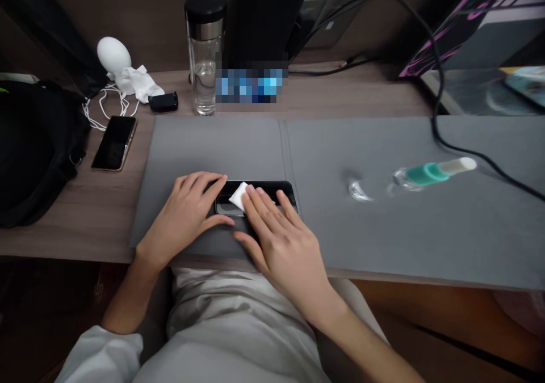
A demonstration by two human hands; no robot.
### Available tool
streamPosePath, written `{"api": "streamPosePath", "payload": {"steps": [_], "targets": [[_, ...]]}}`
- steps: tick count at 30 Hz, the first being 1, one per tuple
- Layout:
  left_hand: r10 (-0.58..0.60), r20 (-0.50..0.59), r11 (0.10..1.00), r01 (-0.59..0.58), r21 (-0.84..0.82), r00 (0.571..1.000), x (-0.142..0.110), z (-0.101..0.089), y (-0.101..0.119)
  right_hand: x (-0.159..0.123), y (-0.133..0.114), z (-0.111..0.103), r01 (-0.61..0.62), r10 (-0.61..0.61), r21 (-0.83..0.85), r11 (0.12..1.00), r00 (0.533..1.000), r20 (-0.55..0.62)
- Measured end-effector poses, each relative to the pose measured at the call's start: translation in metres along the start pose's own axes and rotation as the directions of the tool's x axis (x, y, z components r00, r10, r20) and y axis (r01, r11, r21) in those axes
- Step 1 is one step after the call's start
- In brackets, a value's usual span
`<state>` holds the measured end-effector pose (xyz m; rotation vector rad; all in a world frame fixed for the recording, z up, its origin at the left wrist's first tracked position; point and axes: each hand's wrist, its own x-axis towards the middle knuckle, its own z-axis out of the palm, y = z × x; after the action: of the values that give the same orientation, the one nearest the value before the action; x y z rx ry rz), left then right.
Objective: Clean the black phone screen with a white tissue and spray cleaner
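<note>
A black smartphone [279,187] lies screen up on a grey desk mat [361,241]. My left hand [187,213] steadies the phone's left end, with thumb and index finger on its two long sides. Under the fingertips of my right hand [285,241], a folded white tissue [238,198] is pressed against the screen. Those fingers are stretched out close together and hide part of both tissue and phone. To the right, a small bottle with a teal collar and white top [430,174] lies on its side, near a clear cap [358,190].
At the back stands a clear water bottle [205,82] with a black lid. A second phone [114,143] lies to the left, near white cables, crumpled tissue [142,83] and a black bag [38,150]. A black cable [440,82] crosses the mat's right side.
</note>
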<state>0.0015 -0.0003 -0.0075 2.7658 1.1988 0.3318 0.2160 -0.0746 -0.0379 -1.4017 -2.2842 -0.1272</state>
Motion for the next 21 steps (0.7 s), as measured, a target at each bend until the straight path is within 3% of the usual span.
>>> {"api": "streamPosePath", "payload": {"steps": [6, 12, 17, 21], "targets": [[0.018, -0.011, 0.999, -0.018, 0.030, 1.000, -0.001, 0.001, 0.000, 0.013, 0.022, 0.004, -0.062, 0.062, -0.011, 0.998, 0.998, 0.003], [0.015, -0.014, 1.000, -0.015, 0.025, 1.000, -0.001, 0.002, 0.000, -0.008, 0.027, -0.003, -0.102, 0.097, -0.099, 0.990, 0.994, -0.054], [0.020, -0.037, 0.999, -0.019, 0.043, 0.999, -0.001, 0.002, 0.002, -0.026, 0.026, -0.017, -0.033, 0.026, -0.127, 0.991, 0.998, -0.054], [0.059, -0.060, 0.996, -0.054, 0.076, 0.996, -0.001, 0.002, 0.001, -0.022, 0.033, -0.018, -0.024, 0.019, -0.109, 0.994, 0.999, -0.047]]}}
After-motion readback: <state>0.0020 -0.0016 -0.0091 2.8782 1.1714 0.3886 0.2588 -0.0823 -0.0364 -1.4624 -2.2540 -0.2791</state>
